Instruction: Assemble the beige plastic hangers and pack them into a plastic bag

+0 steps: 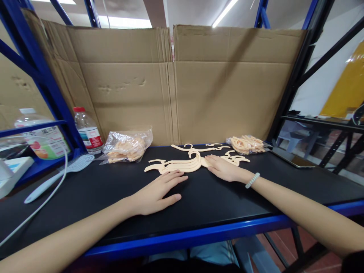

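Note:
A pile of thin beige wooden cut-out pieces (184, 163) lies on the black tabletop (99, 189) near its middle back. My left hand (157, 191) rests flat on the table, palm down, its fingertips touching the near edge of the pile. Flat as well, my right hand (224, 168) lies with its fingers on the right part of the pile; a white beaded bracelet (252, 180) is on that wrist. Neither hand grips anything.
A clear bag of beige pieces (126, 148) lies at back left, another bag (247, 144) at back right. A water bottle (88, 131), a white brush (61, 172) and a white cable (42, 204) are on the left. A tablet (290, 158) lies right. Cardboard (182, 83) walls the back.

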Action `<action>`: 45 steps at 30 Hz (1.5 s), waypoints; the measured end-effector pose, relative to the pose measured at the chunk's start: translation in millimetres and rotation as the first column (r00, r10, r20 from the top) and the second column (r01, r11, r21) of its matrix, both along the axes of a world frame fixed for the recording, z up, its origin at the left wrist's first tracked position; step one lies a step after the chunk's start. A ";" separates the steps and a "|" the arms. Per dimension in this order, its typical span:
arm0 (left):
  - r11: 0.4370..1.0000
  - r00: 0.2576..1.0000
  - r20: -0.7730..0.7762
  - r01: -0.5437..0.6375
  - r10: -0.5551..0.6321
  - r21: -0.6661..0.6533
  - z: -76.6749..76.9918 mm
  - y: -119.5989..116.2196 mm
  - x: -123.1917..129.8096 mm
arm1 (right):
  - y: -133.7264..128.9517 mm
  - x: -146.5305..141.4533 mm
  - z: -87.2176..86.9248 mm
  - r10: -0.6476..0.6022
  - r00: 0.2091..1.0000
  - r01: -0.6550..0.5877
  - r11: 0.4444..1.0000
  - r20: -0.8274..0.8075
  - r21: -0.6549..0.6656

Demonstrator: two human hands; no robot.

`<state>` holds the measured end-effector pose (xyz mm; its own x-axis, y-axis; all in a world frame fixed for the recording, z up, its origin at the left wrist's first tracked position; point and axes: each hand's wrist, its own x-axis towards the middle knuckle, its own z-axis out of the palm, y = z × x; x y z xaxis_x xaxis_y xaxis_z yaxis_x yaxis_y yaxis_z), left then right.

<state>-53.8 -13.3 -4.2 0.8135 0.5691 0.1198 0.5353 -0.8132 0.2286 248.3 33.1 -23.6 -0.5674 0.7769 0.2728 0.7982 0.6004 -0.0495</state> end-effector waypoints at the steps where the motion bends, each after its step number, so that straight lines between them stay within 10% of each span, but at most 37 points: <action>1: 1.000 1.000 0.000 -0.001 0.001 -0.002 0.1 -0.2 0.0 | 0.3 0.3 -0.6 -0.003 1.000 0.003 1.000 0.004 0.000; 45: 1.000 1.000 0.008 0.011 -0.011 -0.001 0.5 -0.4 0.9 | 1.5 2.6 -2.4 -0.009 1.000 0.009 1.000 -0.014 0.002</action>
